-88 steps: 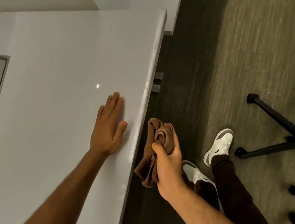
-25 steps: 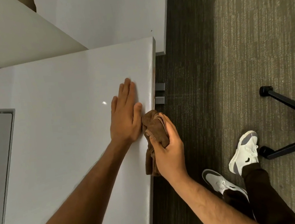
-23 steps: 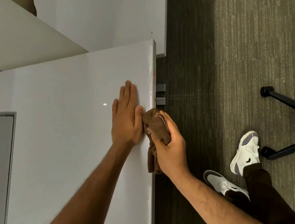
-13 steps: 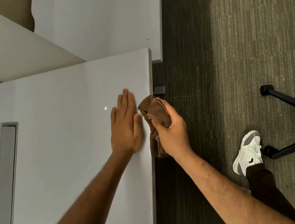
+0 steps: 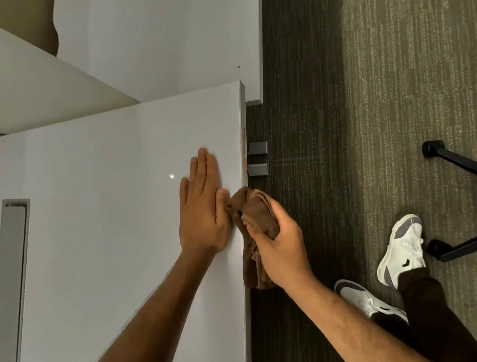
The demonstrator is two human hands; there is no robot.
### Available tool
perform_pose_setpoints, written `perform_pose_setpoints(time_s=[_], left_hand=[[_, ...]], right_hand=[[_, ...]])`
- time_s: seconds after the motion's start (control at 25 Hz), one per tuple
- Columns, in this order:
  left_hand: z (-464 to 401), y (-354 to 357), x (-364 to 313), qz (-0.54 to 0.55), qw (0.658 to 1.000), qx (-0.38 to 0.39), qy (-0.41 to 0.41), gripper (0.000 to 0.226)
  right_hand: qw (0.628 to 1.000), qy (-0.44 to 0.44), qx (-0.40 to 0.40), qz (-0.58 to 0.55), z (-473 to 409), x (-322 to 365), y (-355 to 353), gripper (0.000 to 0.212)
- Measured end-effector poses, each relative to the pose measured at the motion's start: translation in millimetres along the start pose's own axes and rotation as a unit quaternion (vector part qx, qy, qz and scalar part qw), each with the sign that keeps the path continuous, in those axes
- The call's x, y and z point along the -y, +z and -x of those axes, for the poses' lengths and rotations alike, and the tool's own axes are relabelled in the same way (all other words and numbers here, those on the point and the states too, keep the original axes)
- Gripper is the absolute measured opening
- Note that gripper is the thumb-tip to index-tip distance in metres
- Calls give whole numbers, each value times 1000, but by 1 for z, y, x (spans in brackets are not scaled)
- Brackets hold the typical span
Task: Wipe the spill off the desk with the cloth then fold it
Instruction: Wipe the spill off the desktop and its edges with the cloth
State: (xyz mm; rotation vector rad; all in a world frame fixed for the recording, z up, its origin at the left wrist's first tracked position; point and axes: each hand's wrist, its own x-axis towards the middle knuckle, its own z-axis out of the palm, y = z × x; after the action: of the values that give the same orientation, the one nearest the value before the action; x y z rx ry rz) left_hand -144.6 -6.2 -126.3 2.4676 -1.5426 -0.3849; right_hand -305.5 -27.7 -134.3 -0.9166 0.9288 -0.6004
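My right hand (image 5: 281,247) grips a bunched brown cloth (image 5: 253,212) against the right side edge of the white desk (image 5: 101,227). Part of the cloth hangs down below my fist along that edge. My left hand (image 5: 203,206) lies flat on the desk top with fingers straight, its thumb touching the cloth. A faint brownish streak (image 5: 245,147) shows on the desk edge beyond the cloth. A tiny bright glint (image 5: 171,176) sits on the top just left of my left hand.
A grey recessed cable tray (image 5: 10,293) runs along the desk's left side. Two grey brackets (image 5: 258,158) stick out under the right edge. Black chair legs (image 5: 470,170) stand on the carpet at right. My white shoes (image 5: 401,248) are below, beside a white panel (image 5: 168,39) beyond the desk.
My right hand has slid the cloth back toward me along the desk's right edge after pushing it farther away half a second ago. My left hand stays flat in place.
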Motion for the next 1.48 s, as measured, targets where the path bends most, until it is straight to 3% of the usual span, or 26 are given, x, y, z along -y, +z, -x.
perform_pose_setpoints(time_s=[0.16,0.28,0.4,0.48,0.64,1.2,1.48], left_hand=[[-1,1,1,3,1000,1,-6,63],[0,1,1,4,1000,8,-1,63],[-1,-1,2,0,1000,12,-1,63],[-1,-2,2,-3,1000,12,-1,63],[-2,-2,2,-11,1000,8,0,62],[-2,-7,-9,12,1000,14,-9,66],[-2,-5,-6,4,1000,17,-11,67]], right_hand=[[999,17,-38,-5,-51,24,0,47],[976,116,-116,-143,-87,40,-13,42],[951,141,-157,-228,-115,53,-21,39],[965,128,-114,-196,-123,58,-10,41],[993,73,-6,-94,-121,55,9,64],[997,80,2,-12,34,-7,20,78],[1000,20,1,-15,-26,8,18,77]])
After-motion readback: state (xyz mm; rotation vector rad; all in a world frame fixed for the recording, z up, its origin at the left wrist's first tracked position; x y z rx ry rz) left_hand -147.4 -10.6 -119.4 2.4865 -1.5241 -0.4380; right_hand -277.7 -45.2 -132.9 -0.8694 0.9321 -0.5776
